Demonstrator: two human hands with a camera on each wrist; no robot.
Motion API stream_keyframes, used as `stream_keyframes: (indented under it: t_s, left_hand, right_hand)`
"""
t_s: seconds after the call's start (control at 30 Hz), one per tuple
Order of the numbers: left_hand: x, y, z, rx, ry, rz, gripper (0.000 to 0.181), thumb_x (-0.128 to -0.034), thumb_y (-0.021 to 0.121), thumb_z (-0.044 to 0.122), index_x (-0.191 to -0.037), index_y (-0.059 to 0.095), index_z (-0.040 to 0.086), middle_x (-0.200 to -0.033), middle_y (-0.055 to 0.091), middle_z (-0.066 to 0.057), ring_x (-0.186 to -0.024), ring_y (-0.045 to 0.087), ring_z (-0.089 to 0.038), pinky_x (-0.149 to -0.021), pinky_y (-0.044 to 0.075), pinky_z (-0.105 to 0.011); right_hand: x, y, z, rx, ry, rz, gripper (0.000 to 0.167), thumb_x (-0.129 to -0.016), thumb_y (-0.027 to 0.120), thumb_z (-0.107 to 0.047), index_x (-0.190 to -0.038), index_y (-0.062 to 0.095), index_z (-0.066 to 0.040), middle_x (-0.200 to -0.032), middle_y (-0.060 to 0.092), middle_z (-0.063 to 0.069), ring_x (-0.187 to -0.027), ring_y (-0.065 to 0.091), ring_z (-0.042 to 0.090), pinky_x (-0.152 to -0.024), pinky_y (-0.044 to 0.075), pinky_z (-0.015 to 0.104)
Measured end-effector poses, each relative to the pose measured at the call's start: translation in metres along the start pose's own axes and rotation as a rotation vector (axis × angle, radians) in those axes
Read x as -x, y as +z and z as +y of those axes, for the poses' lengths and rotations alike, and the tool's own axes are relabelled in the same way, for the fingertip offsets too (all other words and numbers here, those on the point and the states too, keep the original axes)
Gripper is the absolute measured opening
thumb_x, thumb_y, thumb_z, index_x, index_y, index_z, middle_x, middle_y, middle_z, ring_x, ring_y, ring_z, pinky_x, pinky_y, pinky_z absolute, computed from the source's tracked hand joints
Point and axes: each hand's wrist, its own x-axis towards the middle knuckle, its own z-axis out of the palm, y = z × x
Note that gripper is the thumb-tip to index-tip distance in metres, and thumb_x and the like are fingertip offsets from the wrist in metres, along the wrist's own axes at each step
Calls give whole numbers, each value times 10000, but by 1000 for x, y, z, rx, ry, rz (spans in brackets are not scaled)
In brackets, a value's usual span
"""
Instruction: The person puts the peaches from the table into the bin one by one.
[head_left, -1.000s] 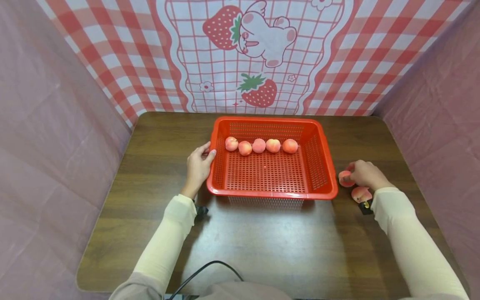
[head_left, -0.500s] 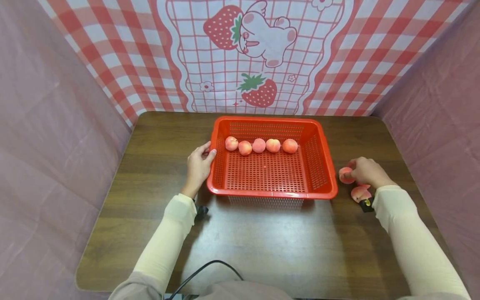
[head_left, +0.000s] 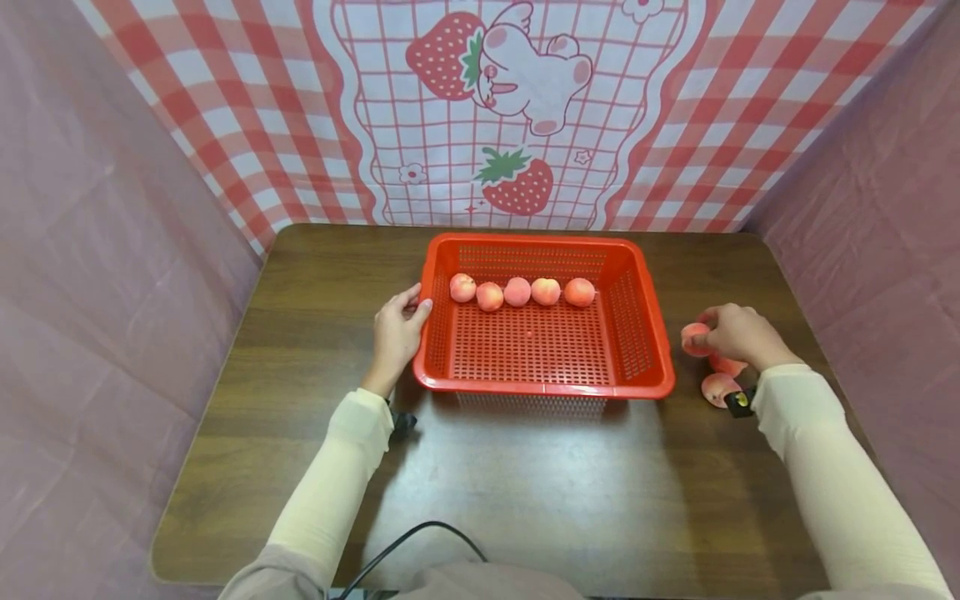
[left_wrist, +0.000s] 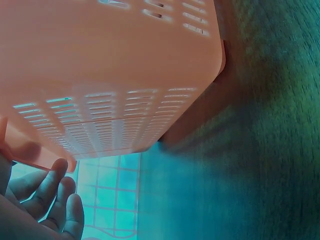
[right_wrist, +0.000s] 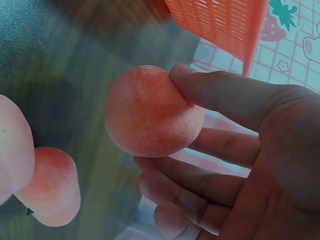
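Note:
A red perforated plastic basket (head_left: 528, 390) stands on the table, with several peaches (head_left: 517, 292) in a row along its far side. At its left end my left hand (head_left: 397, 333) grips the rim; in the left wrist view the fingers (left_wrist: 45, 192) curl below the lip. To the right of the basket, my right hand (head_left: 738, 333) pinches a peach (right_wrist: 150, 112) between thumb and fingers. Two more peaches lie near that hand: one (head_left: 726, 365) partly hidden behind it, the other (head_left: 720, 390) closer to me.
The brown wooden table (head_left: 540, 483) has a checked strawberry cloth (head_left: 300, 125) hanging behind it and pink drapes (head_left: 112, 292) at both sides. A black cable (head_left: 431, 523) loops at the front edge.
My right hand has moved slightly away from me and to the right, carrying the peach with it. More of the peaches beneath it now shows. The left hand and basket have stayed put.

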Motion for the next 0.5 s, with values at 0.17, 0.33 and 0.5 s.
stream_keyframes:
  t_s: [0.17, 0.33, 0.5]
  left_hand:
    - [0, -1, -1, 7, -3, -7, 406, -946, 633, 189, -1311, 600, 12, -1127, 675, -212, -1007, 674, -329, -897, 560, -407]
    - [0, -1, -1, 4, -1, -6, 412, -946, 633, 192, -1315, 596, 11, -1127, 674, -209, -998, 670, -326, -889, 560, -411]
    - [0, 0, -1, 0, 7, 4, 404, -942, 636, 188, -1302, 606, 7, -1112, 680, -212, -983, 675, -326, -881, 561, -411]
  right_hand:
    - [1, -5, -2, 3, -14, 18, 595, -867, 676, -380, -1223, 578, 86, -1094, 657, 290, -967, 602, 443, -804, 488, 567]
    - [0, -10, -5, 3, 1, 32, 594, -881, 662, -371, -1245, 562, 87, -1024, 687, 254, -926, 620, 411, -787, 493, 562]
    - [0, -13, -6, -6, 1, 72, 571, -892, 665, -376, -1237, 577, 70, -1039, 683, 251, -946, 611, 418, -790, 481, 570]
